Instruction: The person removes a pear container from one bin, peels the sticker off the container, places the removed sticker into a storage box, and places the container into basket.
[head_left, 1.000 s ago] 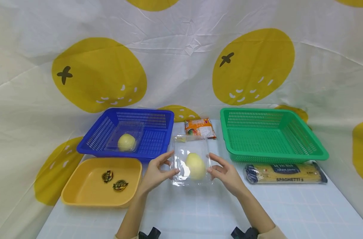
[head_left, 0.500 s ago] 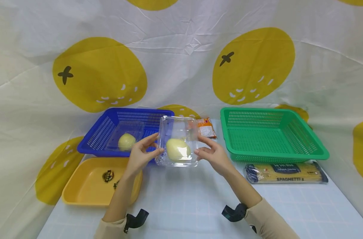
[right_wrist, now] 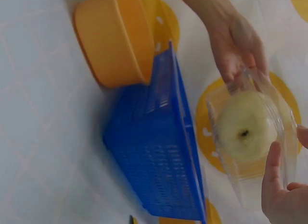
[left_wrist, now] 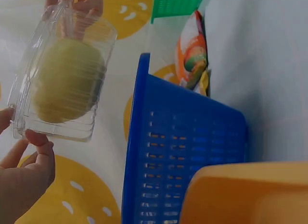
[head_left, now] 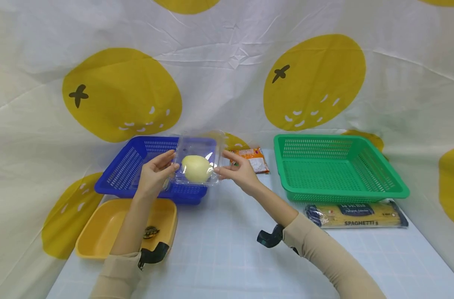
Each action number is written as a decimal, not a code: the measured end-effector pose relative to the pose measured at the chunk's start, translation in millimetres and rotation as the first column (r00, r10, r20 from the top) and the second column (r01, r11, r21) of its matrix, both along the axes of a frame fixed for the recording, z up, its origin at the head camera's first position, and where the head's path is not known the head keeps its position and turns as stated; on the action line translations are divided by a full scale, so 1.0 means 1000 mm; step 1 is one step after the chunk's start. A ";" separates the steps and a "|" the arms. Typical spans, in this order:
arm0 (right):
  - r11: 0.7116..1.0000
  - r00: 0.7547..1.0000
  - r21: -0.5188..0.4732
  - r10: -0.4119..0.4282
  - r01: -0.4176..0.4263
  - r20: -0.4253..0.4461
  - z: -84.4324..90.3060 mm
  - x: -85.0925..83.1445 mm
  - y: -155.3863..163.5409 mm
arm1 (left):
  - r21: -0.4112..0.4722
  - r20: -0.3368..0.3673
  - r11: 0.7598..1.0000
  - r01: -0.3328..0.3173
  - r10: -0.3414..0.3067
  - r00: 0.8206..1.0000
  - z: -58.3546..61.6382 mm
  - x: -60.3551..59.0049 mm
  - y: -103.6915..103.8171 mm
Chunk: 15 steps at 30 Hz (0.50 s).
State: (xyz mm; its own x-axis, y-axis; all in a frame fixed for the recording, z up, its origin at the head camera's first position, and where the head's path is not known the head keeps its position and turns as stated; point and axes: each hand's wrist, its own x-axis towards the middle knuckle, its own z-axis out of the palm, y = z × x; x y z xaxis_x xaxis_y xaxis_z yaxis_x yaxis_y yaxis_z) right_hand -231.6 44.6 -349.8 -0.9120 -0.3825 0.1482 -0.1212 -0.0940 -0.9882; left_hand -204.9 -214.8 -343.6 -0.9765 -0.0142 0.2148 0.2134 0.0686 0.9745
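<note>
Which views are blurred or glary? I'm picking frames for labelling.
Head view: sharp, even light, edges bowed by the wide lens. Left wrist: clear box crisp, yellow tub soft. Right wrist: blue basket slightly smeared; faint glare on the box.

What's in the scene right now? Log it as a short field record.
held item: clear clamshell box with a pale yellow fruit inside
left hand: holds the box's left side
right hand: holds its right side
box position: raised above the blue basket
green basket: empty
table items: yellow tray, spaghetti pack, orange packet
</note>
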 end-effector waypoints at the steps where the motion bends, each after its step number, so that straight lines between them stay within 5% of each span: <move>1: 1.000 1.000 0.004 0.004 -0.004 -0.001 0.000 -0.003 -0.003 | -0.021 0.011 1.000 0.004 -0.004 1.000 0.000 -0.002 -0.003; 8: 0.999 1.000 0.034 0.007 -0.008 0.019 0.001 -0.021 -0.023 | -0.030 0.152 0.989 0.143 -0.137 0.979 -0.001 -0.020 -0.029; 15: 0.998 0.995 0.066 0.001 -0.007 0.096 -0.006 -0.033 -0.034 | 0.009 0.214 0.990 0.140 -0.139 0.967 -0.011 -0.030 -0.037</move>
State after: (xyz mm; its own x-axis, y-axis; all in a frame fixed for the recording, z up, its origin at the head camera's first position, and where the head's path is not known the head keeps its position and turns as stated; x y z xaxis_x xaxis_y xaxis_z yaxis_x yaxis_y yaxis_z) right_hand -264.3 10.4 -355.4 -0.9193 -0.3920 0.0340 -0.0250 -0.0282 -0.9993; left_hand -235.3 -252.1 -354.3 -0.9920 0.1263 0.0005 0.0080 0.0592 0.9982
